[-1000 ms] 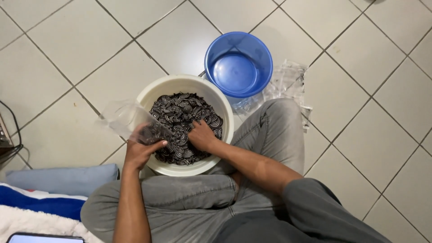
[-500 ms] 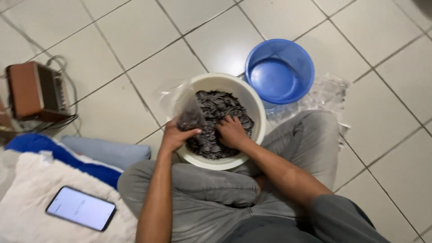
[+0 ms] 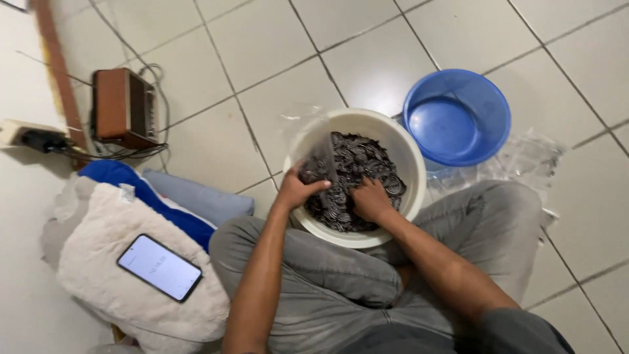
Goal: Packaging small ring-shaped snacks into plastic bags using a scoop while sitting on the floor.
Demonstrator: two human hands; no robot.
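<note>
Phone [image 3: 159, 267] is left lying on a white cushion [image 3: 98, 223], well to the left of the white bucket [image 3: 409, 164], with a brown box [image 3: 122, 108] and cables farther up on that side. At the bucket's left rim, a clear plastic bag [image 3: 314, 147] is pinched shut-fingered by the left hand [image 3: 296, 190]; some dark pieces look to be gathered in it already. Inside the bucket, the right hand [image 3: 370, 198] is buried in the dark round pieces [image 3: 357, 164], fingers curled as if scooping, though what's actually grabbed can't be told. Loads of pieces remain in the bucket, so the bagging looks far from done. Just right of the bucket, a blue basin [image 3: 457, 118] is seen, with more clear bags [image 3: 524, 157] spread beside it.
</note>
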